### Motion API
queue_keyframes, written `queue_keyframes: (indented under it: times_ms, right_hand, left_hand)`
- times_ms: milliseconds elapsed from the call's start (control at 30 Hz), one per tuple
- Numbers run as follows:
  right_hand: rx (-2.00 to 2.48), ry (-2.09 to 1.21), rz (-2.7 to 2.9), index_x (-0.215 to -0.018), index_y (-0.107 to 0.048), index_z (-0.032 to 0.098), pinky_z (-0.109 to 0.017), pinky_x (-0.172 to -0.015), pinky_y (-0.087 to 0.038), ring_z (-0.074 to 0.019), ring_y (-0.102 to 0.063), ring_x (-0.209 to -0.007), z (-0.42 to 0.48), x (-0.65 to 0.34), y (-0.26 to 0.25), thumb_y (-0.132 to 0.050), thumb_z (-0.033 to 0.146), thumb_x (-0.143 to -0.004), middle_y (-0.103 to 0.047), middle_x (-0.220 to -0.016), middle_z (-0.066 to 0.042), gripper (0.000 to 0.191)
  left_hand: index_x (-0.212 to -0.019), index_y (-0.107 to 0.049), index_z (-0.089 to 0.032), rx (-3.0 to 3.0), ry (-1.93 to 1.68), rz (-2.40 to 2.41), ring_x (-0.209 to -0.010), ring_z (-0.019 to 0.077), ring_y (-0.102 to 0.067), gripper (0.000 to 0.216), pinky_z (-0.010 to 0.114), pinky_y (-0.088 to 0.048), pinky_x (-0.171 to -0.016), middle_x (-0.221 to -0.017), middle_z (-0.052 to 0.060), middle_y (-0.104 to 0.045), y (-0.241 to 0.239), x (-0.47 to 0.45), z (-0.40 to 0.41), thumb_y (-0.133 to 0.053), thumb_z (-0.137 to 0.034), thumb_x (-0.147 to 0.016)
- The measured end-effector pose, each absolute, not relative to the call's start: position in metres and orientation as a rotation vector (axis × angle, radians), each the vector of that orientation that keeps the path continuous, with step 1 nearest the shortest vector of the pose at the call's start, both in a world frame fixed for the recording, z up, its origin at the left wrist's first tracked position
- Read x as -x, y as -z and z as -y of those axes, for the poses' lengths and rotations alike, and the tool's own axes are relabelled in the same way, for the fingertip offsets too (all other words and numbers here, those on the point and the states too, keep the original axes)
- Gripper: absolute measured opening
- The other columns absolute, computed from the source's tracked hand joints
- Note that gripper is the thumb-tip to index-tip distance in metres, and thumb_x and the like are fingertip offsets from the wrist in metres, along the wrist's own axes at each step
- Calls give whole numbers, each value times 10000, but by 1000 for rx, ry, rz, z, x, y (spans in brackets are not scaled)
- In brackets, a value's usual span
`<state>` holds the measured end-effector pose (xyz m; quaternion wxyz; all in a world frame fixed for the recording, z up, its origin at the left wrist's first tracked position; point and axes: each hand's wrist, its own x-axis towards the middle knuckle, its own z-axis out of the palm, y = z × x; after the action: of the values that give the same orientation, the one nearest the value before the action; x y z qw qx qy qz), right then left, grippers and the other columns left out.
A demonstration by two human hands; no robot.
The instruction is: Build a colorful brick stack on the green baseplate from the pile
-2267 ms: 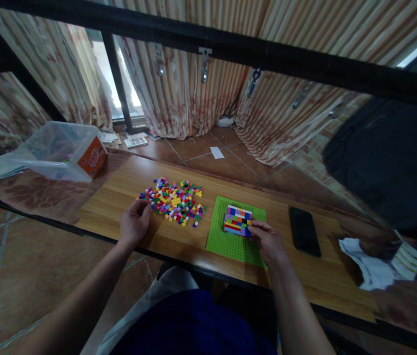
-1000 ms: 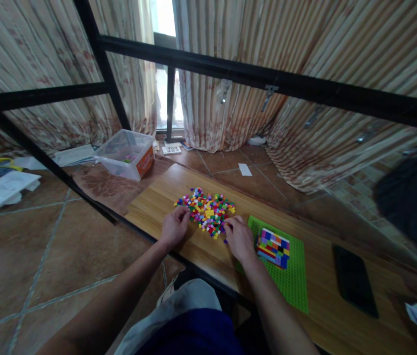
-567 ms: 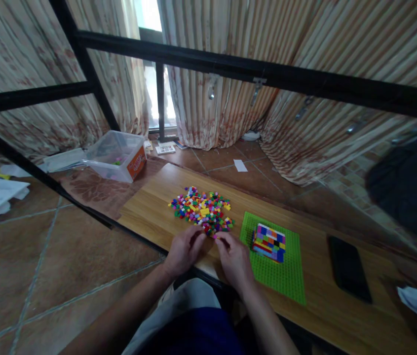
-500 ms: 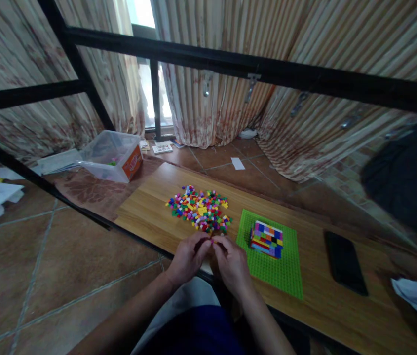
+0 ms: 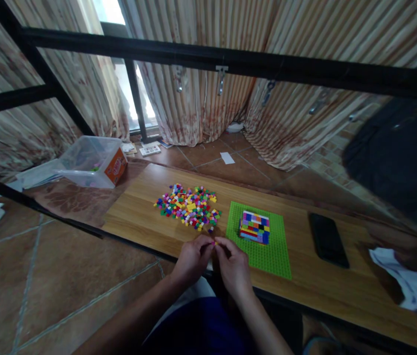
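Observation:
My left hand [image 5: 192, 260] and my right hand [image 5: 233, 268] meet at the table's near edge, fingertips pinched together. Between them are tiny toy bricks [image 5: 214, 242], pink with a bit of yellow; the fingers cover most of them. Just beyond lies a loose heap of small multicoloured bricks [image 5: 190, 207] on the wooden table [image 5: 129, 217]. To the right of my hands, a green baseplate [image 5: 275, 261] carries a block-shaped build of coloured bricks [image 5: 254, 228], which neither hand touches.
A black phone [image 5: 328, 240] lies right of the baseplate, with a white cloth [image 5: 408, 278] farther right, near another person's dark clothing [image 5: 397, 162]. A clear plastic box [image 5: 90, 160] stands on the floor at left. A black metal bar [image 5: 178, 53] crosses above the table.
The view has shifted, so the table items appear farther left and the phone and cloth sit higher. My hands stay pinched together, and more pink and yellow shows at the fingertips.

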<state>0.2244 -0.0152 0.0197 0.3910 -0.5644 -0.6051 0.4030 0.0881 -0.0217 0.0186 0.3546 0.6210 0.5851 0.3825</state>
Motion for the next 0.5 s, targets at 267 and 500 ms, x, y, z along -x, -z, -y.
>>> queue_keyframes:
  times_ms: [267, 500]
  right_hand:
    - [1504, -873, 1605, -1043, -700, 243, -355, -861, -506, -216, -685, -944, 9, -220, -15, -525, 303, -867, -734, -1035, -55, 255]
    - [1505, -584, 1872, -969, -700, 202, -320, -819, -485, -206, -668, -895, -21, -216, -14, -468, 269, -890, -727, -994, -80, 254]
  left_hand:
    - [-827, -665, -230, -1602, -1017, -1634, -733, 174, -673, 139, 275, -498, -668, -807, 30, -718, -15, -92, 19, -529, -243, -858]
    - [-902, -655, -235, -1802, -872, -1832, -742, 166, -671, 136, 260, -473, -675, -824, 20, -719, -11, -75, 1, -521, -261, -892]
